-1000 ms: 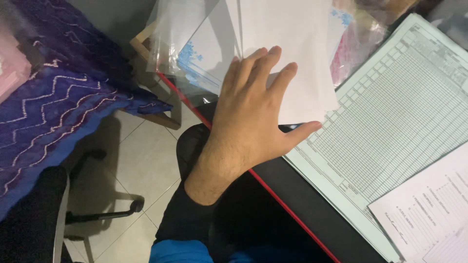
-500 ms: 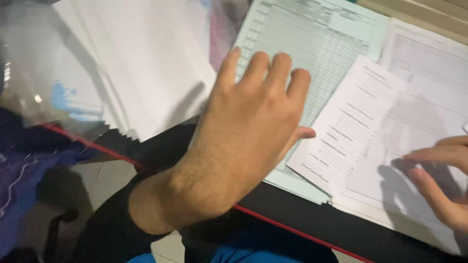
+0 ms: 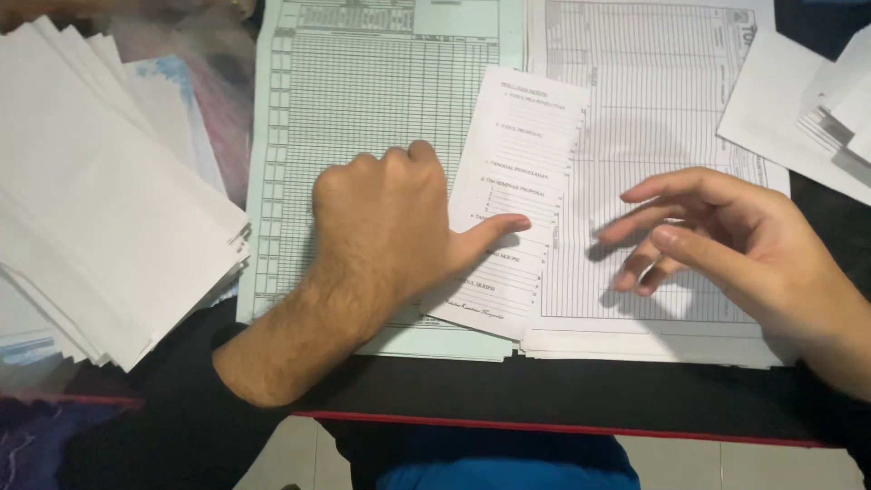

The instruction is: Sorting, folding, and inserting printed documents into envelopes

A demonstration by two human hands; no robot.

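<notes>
The left hand lies knuckles-up, hiding its fingertips and part of the pale green ruled ledger sheet beneath it; whether the fingers press the paper cannot be told. The narrow white printed slip carries text too small to read. The thick stack of white paper sheets runs off the left edge, and the white ruled form off the top. The right hand is cut at the wrist by the right edge
</notes>
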